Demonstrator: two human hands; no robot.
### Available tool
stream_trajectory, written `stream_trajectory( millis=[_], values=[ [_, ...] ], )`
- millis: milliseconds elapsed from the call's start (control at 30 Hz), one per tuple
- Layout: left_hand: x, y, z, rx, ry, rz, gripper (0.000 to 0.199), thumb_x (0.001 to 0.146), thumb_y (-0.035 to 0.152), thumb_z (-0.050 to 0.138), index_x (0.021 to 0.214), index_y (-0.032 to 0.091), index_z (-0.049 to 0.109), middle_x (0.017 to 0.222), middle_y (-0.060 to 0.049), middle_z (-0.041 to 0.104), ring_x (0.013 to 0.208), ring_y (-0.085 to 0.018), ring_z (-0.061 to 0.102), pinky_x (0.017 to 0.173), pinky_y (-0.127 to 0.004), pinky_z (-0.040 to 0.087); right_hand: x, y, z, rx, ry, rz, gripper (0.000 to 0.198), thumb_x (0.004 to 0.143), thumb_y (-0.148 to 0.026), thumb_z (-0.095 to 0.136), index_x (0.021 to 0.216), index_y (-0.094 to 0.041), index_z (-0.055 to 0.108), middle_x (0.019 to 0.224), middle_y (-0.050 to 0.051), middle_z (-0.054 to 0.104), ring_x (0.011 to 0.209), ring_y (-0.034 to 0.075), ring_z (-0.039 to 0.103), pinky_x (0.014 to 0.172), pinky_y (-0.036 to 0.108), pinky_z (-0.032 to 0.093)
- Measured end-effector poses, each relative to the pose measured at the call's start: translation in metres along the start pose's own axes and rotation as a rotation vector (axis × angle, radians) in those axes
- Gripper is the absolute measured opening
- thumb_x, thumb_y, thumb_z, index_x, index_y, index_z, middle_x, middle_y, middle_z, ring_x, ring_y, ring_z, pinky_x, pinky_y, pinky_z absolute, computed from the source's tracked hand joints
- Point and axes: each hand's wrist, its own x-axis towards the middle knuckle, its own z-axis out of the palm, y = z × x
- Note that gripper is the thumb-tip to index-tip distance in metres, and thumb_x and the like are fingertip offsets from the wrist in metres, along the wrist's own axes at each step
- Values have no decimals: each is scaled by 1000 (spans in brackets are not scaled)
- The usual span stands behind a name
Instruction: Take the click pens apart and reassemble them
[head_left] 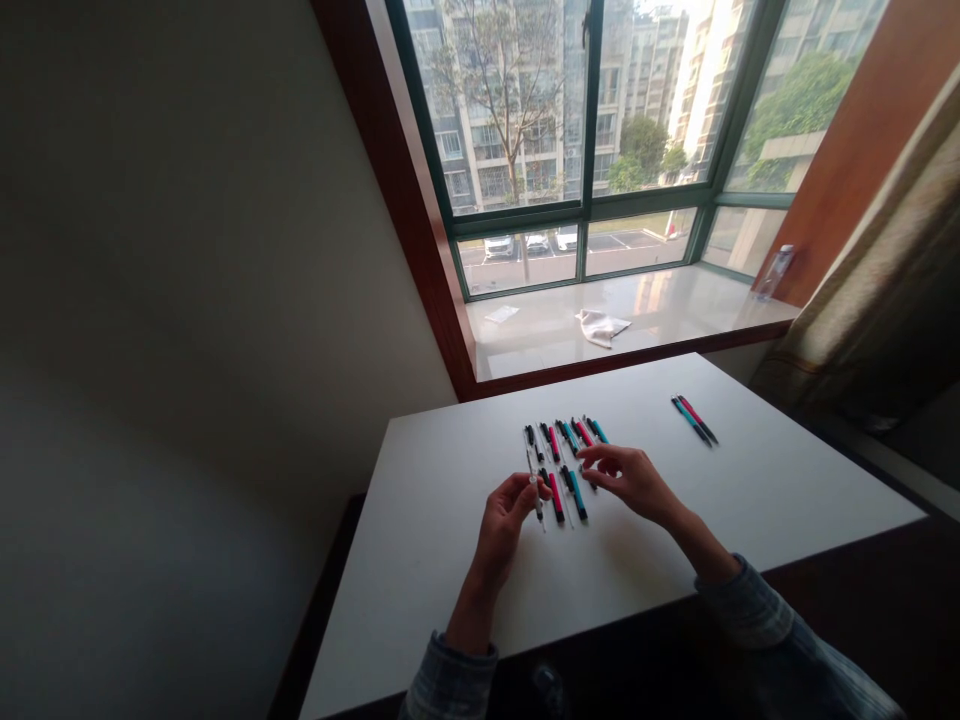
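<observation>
In my left hand (512,512) a slim pale pen refill (530,465) is pinched upright between thumb and fingers, with a dark piece at its lower end. My right hand (626,480) hovers at the right side of the laid-out pen parts, fingers slightly bent and apart, nothing visible in them. Just under its fingertips lies a small black pen part (590,482), partly hidden. Between the hands are a pink pen barrel (556,498) and a teal pen barrel (577,495), with black pieces and thin refills beside them. Behind these runs another row of pink, teal and black pen parts (553,442).
Two whole pens, one teal (691,420) and one pink (699,420), lie farther right on the white table (420,560). Beyond the table, the windowsill (525,350) holds a crumpled cloth or paper (600,327) and a clear bottle (776,272). A curtain (862,240) hangs at right.
</observation>
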Motion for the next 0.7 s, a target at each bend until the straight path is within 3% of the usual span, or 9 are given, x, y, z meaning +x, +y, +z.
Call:
stream_trajectory(
  millis=[200, 333, 533, 700],
  values=[
    [1, 1, 1, 15, -12, 41, 26, 88, 41, 76, 97, 17, 74, 93, -6, 73, 90, -20, 66, 90, -34, 51, -6, -44, 47, 260, 56, -23, 35, 90, -52, 70, 107, -22, 80, 90, 7, 79, 79, 22, 71, 72, 35, 60],
    [1, 7, 6, 46, -20, 1, 30, 83, 45, 80, 95, 17, 75, 94, -7, 75, 92, -23, 69, 88, -35, 52, -2, -48, 62, 360, 104, -10, 35, 86, -51, 76, 98, -19, 80, 89, 7, 78, 78, 22, 71, 72, 34, 60],
    [1, 6, 8, 83, -35, 7, 31, 85, 45, 78, 95, 17, 72, 92, -7, 74, 90, -22, 69, 87, -35, 52, -1, -49, 57, 461, 141, -2, 29, 85, -47, 77, 91, -19, 79, 95, 8, 78, 86, 23, 71, 78, 35, 60],
    [5, -3, 3, 113, 43, 24, 30, 90, 47, 70, 95, 18, 64, 77, 0, 62, 72, -15, 58, 75, -28, 47, -7, -58, 40, 620, 240, 43, 31, 91, -50, 70, 102, -21, 77, 105, 7, 76, 99, 24, 71, 91, 37, 57]
  ],
)
